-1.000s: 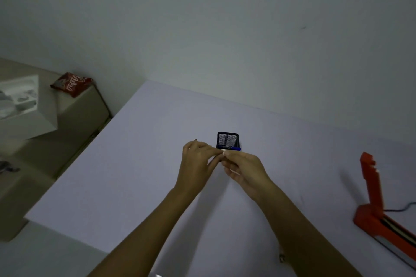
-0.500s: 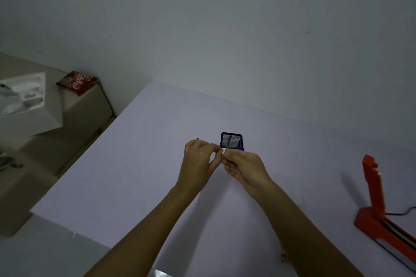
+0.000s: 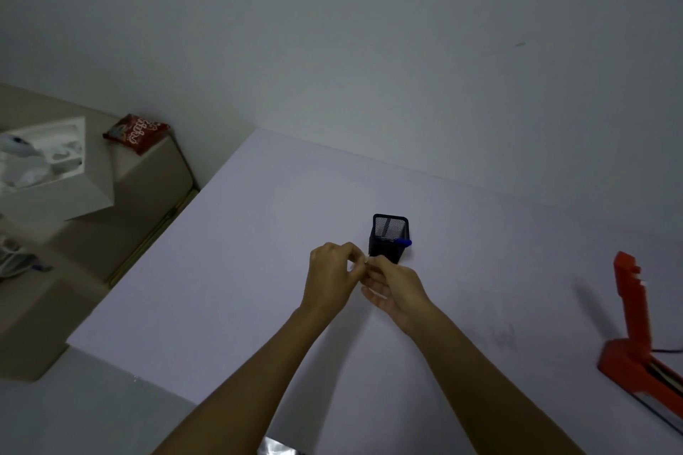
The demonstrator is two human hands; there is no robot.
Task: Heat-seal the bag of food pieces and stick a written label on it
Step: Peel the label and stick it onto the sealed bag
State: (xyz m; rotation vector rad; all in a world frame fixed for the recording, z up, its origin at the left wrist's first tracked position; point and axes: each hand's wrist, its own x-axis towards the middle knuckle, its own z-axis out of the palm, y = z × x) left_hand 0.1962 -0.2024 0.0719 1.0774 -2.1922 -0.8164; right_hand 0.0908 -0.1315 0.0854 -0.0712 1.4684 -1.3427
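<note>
Across the middle of the scene spreads the pale counter [image 3: 258, 251], its far edge against the wall. At its right edge stands the red heat sealer [image 3: 634, 336], arm raised upright. To the left, off the counter, a low beige cabinet [image 3: 148, 196] carries a white box [image 3: 55, 174] and a red snack packet [image 3: 136, 131]. Near the counter's centre sits a black mesh pen holder [image 3: 388, 238] with a blue pen [image 3: 403, 242] at its rim. Just in front of it the left hand [image 3: 330, 279] and right hand [image 3: 397, 288] meet, fingertips pinched together on a small white label [image 3: 366, 261]. A sliver of shiny bag [image 3: 275, 449] shows at the near edge.
</note>
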